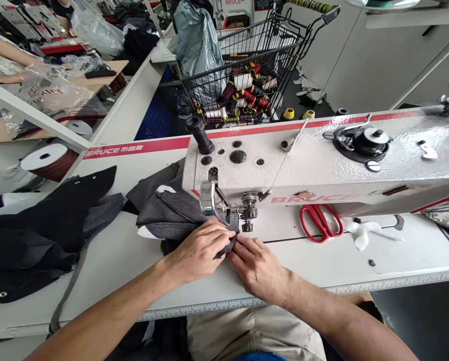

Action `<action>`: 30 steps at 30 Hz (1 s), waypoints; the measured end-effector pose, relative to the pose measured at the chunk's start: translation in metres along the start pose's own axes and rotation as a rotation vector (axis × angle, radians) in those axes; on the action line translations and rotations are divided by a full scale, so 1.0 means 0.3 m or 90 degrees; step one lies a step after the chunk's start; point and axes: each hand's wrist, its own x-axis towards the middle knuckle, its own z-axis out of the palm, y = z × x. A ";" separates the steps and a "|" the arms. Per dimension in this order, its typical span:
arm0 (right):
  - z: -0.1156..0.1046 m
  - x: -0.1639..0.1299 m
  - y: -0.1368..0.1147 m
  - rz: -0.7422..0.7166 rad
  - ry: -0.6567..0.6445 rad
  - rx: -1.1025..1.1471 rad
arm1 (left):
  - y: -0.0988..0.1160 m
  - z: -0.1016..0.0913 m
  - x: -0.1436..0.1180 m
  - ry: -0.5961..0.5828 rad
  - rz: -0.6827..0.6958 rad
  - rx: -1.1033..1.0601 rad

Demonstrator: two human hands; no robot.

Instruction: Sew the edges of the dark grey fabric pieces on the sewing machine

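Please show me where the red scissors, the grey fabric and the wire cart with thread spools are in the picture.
red scissors (321, 222), head view, on the red handle loops.
grey fabric (171, 210), head view, on the folded part left of the needle.
wire cart (284, 55), head view, on its right side wall.

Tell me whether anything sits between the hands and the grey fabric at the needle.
Nothing visible does. The left hand and right hand both already pinch the grey fabric directly, just in front of the presser foot of the sewing machine.
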 end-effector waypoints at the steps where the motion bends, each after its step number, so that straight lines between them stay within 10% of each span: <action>1: -0.001 0.001 0.000 0.000 -0.001 0.001 | 0.000 0.001 0.000 0.001 0.001 0.002; 30: -0.004 0.037 -0.025 0.077 -0.045 -0.026 | -0.062 0.037 0.003 0.001 0.051 0.131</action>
